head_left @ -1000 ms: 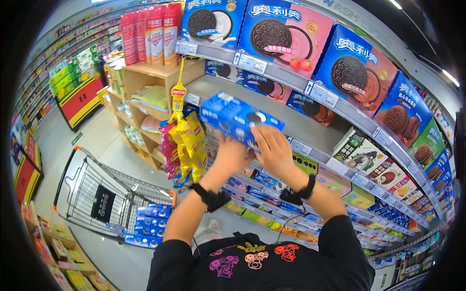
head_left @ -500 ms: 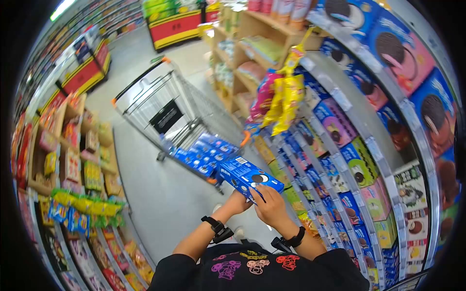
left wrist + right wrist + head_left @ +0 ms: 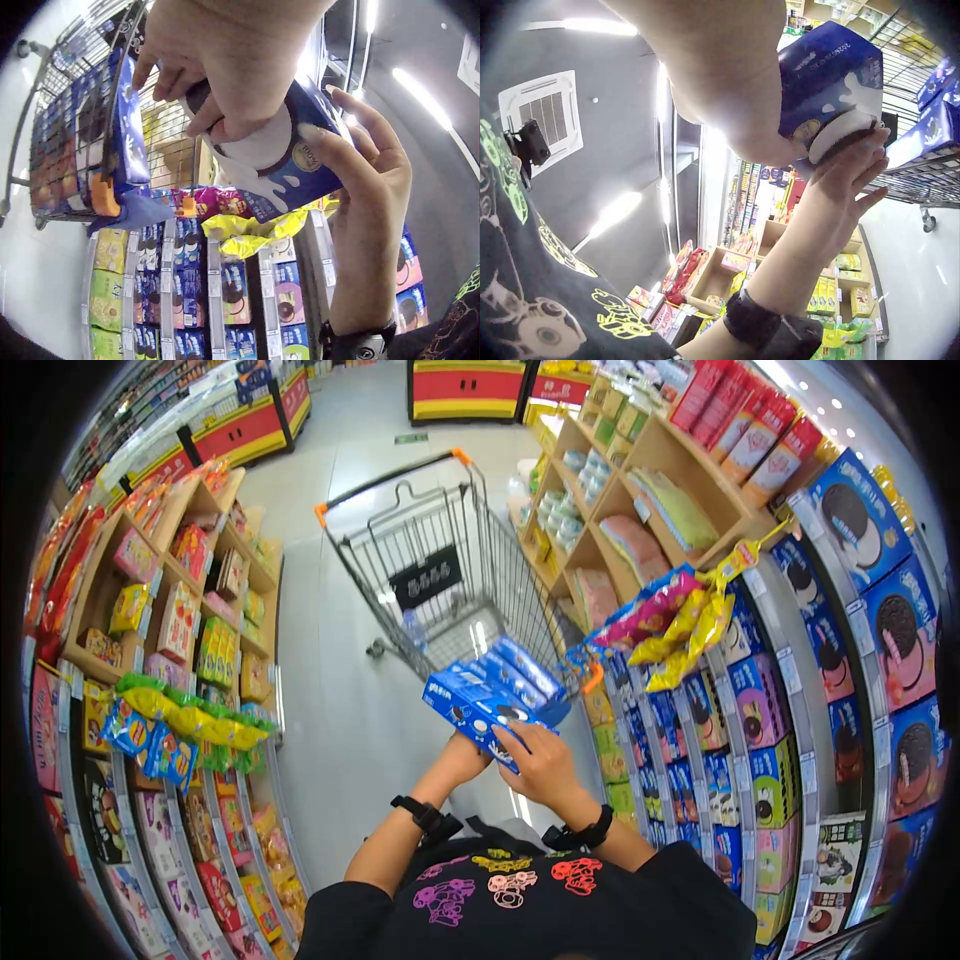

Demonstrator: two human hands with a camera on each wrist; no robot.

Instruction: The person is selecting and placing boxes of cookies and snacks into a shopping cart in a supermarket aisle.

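Note:
Both hands hold a blue Oreo cookie box (image 3: 462,695), tilted in front of the body. My left hand (image 3: 463,760) supports it from below, its fingers against the face with the cookie picture, as the left wrist view shows. At the near right end, my right hand (image 3: 543,762) grips the box, the thumb (image 3: 330,146) lying along one edge. Just beyond, a shopping cart (image 3: 392,482) carries several similar blue boxes (image 3: 522,668); the held box overlaps them in the head view.
Shelves with cookie boxes (image 3: 768,770) line the right side, and hanging snack bags (image 3: 690,640) jut out near the cart. A wooden display unit (image 3: 590,545) stands behind them. Snack shelves (image 3: 150,660) border the aisle on the left. Grey floor (image 3: 335,620) runs between.
The view has swung left from the cookie shelf to the cart. The box, still in both hands, has moved from in front of the shelf to beside the cart's boxes.

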